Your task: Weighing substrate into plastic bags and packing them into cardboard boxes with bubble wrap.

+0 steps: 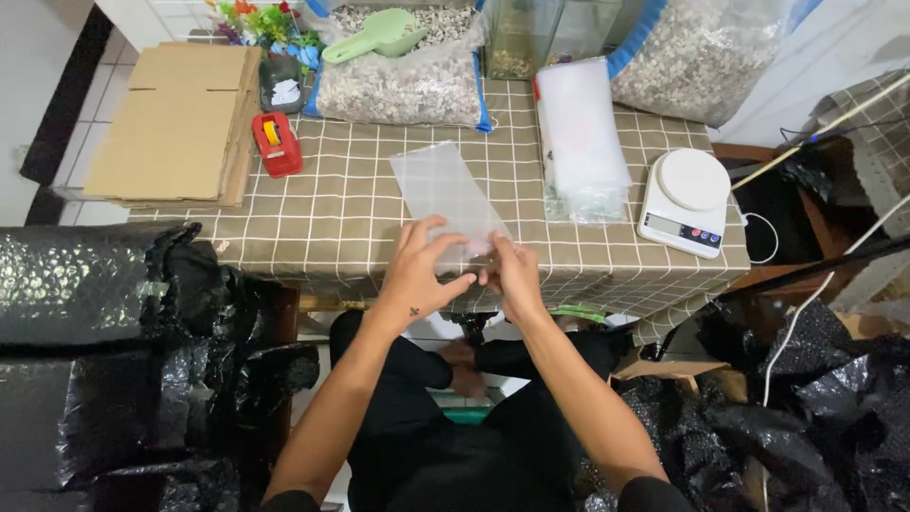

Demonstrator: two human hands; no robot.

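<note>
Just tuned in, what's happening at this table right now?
A person sits at a table with a checked cloth, working with bare hands. The left hand and right hand pinch the near end of a clear plastic bag, which stretches away over the cloth. A stack of similar clear bags lies further right, beside a white kitchen scale. At the back are bags of pale gravel-like material with a green scoop on top. A red tape dispenser and flat cardboard lie to the left.
</note>
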